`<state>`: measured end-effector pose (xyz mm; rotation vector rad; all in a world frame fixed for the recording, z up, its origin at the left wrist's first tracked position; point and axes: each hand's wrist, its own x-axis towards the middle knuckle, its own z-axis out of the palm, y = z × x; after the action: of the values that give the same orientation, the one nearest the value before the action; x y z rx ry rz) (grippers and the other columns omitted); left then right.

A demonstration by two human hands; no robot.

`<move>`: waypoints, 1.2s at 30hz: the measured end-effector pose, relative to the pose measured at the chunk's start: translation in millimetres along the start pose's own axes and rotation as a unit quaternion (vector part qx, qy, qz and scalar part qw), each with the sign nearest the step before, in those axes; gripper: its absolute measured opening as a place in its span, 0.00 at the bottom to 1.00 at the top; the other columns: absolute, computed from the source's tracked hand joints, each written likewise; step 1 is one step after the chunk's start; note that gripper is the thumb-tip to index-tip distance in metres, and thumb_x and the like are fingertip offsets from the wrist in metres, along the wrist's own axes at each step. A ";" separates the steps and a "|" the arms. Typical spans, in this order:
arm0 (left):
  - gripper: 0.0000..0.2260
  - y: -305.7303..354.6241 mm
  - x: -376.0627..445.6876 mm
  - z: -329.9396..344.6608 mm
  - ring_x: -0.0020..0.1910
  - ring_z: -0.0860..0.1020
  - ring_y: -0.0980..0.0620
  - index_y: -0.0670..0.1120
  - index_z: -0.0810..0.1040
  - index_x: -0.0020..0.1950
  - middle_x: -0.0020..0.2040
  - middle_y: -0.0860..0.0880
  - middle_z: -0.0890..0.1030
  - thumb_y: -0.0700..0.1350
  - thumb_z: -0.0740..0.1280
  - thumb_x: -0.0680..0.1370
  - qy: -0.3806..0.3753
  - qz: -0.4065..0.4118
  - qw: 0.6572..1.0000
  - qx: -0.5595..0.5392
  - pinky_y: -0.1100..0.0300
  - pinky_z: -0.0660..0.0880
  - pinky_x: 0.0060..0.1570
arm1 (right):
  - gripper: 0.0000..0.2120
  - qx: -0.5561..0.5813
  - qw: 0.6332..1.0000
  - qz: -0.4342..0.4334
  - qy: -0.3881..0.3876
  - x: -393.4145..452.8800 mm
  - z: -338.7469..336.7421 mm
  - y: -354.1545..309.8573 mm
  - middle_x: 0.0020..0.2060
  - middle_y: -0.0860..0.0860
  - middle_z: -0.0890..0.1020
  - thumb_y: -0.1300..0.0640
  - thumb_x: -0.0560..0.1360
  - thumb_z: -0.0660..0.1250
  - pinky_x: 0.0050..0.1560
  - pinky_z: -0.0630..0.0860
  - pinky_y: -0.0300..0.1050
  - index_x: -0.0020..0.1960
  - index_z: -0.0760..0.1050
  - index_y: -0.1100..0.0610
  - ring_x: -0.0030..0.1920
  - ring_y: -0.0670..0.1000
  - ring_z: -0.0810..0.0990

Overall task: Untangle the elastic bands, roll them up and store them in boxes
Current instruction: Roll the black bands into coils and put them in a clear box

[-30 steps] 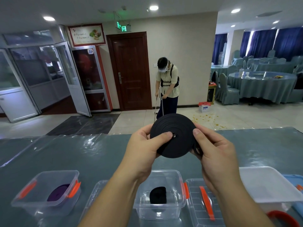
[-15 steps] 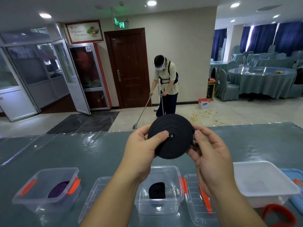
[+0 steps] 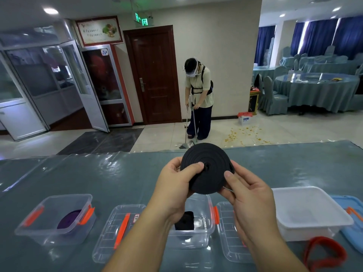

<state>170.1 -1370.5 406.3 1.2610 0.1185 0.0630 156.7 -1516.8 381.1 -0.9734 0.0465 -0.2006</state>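
While a flat, tightly wound black elastic-band roll (image 3: 206,167) is held upright above a teal table covered in clear plastic sheeting (image 3: 98,179), a person works through a sorting job that appears well advanced. The left hand (image 3: 176,183) grips the roll from its left side, thumb pressed on the face near the centre hole and fingers curled behind the rim; the right hand (image 3: 249,195) pinches the lower right edge, thumb on the front, where the band's loose end seems to sit, though that end cannot be made out clearly. Directly below the roll stands an open clear plastic box with orange latches (image 3: 206,228), already holding a smaller black roll (image 3: 184,220). Well to the left, a second clear box with orange latches (image 3: 35,230) contains a purple roll (image 3: 68,222). Two clear lids with orange handles, the left lid (image 3: 110,232) and the right lid (image 3: 227,240), lie flat beside the middle box, so neither box looks closed yet. To the right sit a white opaque tub (image 3: 314,218), its contents not visible, and a loose red elastic band (image 3: 324,254) still unrolled at the table's near edge. By this evidence, two rolls are stored, a third is wound and awaiting its box, and the red band and the lids remain. Beyond the table, another person sweeps a tiled floor (image 3: 200,99).
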 end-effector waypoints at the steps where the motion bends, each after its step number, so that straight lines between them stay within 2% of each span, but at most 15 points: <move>1: 0.10 1.4 1.2 -3.1 0.46 0.87 0.50 0.43 0.82 0.59 0.52 0.43 0.88 0.41 0.73 0.78 -0.013 -0.005 0.999 0.029 0.56 0.81 0.42 | 0.13 -0.013 1.000 0.006 -0.006 2.0 -5.2 -0.2 0.50 0.57 0.89 0.69 0.80 0.67 0.44 0.85 0.45 0.61 0.82 0.59 0.50 0.56 0.89; 5: 0.11 -1.8 3.0 -8.4 0.46 0.87 0.47 0.41 0.83 0.61 0.52 0.42 0.88 0.39 0.73 0.79 -0.037 -0.016 0.997 0.064 0.57 0.81 0.42 | 0.15 -0.042 0.998 0.021 -0.031 8.2 -20.2 -0.5 0.51 0.56 0.89 0.70 0.79 0.68 0.45 0.86 0.46 0.63 0.81 0.58 0.50 0.56 0.89; 11: 0.12 -36.2 -5.6 6.2 0.48 0.86 0.47 0.39 0.83 0.62 0.55 0.40 0.87 0.37 0.71 0.79 0.028 -0.027 0.999 -0.030 0.54 0.84 0.46 | 0.13 -0.031 0.999 0.026 -0.015 9.6 -35.1 9.4 0.49 0.56 0.89 0.68 0.79 0.69 0.47 0.85 0.46 0.61 0.81 0.57 0.50 0.56 0.89; 16: 0.10 -58.7 -7.4 3.5 0.45 0.87 0.49 0.39 0.83 0.61 0.52 0.41 0.88 0.36 0.70 0.80 0.074 -0.039 0.995 -0.051 0.58 0.82 0.38 | 0.14 -0.029 0.997 0.069 -0.019 9.9 -42.8 28.7 0.50 0.58 0.89 0.68 0.80 0.68 0.47 0.86 0.47 0.63 0.81 0.57 0.51 0.57 0.89; 20: 0.09 -72.8 0.3 -7.9 0.46 0.87 0.48 0.39 0.84 0.59 0.52 0.40 0.88 0.36 0.69 0.80 0.106 -0.058 0.991 -0.049 0.57 0.83 0.39 | 0.19 -0.065 0.990 0.114 -0.052 10.1 -44.7 47.9 0.48 0.58 0.89 0.67 0.80 0.69 0.41 0.85 0.45 0.67 0.79 0.52 0.48 0.58 0.89; 25: 0.09 -95.4 16.8 -34.7 0.45 0.86 0.48 0.40 0.83 0.60 0.54 0.40 0.87 0.37 0.70 0.80 0.118 -0.123 0.985 -0.033 0.55 0.83 0.42 | 0.19 -0.094 0.980 0.167 -0.053 22.7 -50.2 80.6 0.47 0.62 0.88 0.68 0.79 0.69 0.41 0.85 0.47 0.67 0.79 0.53 0.48 0.61 0.89; 29: 0.05 -115.3 39.2 -65.6 0.46 0.85 0.48 0.45 0.84 0.55 0.50 0.44 0.88 0.43 0.69 0.81 0.140 -0.183 0.972 -0.036 0.51 0.80 0.51 | 0.19 -0.129 0.968 0.212 -0.047 36.2 -50.2 116.0 0.47 0.62 0.88 0.68 0.79 0.69 0.43 0.86 0.50 0.66 0.80 0.53 0.46 0.60 0.89; 31: 0.03 -124.4 53.0 -82.9 0.43 0.83 0.50 0.48 0.83 0.52 0.46 0.47 0.87 0.45 0.69 0.82 0.144 -0.220 0.964 -0.027 0.53 0.79 0.48 | 0.18 -0.158 0.960 0.229 -0.038 45.3 -48.3 135.9 0.46 0.61 0.88 0.69 0.79 0.68 0.44 0.86 0.53 0.64 0.81 0.52 0.44 0.59 0.89; 33: 0.04 -133.7 66.2 -101.9 0.41 0.83 0.51 0.47 0.83 0.54 0.43 0.49 0.87 0.44 0.69 0.82 0.141 -0.256 0.956 -0.015 0.57 0.80 0.42 | 0.18 -0.188 0.951 0.244 -0.027 53.7 -45.9 154.3 0.44 0.59 0.89 0.69 0.79 0.68 0.43 0.86 0.52 0.61 0.82 0.50 0.44 0.58 0.89; 36: 0.07 -149.2 89.3 -129.8 0.46 0.82 0.48 0.41 0.83 0.59 0.46 0.46 0.86 0.40 0.68 0.82 0.149 -0.302 0.941 -0.005 0.56 0.80 0.43 | 0.18 -0.235 0.936 0.263 -0.020 67.7 -39.4 183.0 0.42 0.58 0.89 0.69 0.79 0.68 0.40 0.86 0.50 0.61 0.81 0.50 0.43 0.58 0.89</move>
<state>240.0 -1283.0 220.5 1.1510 0.7621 -0.2770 245.2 -1461.9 211.5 -1.4029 0.3255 0.3422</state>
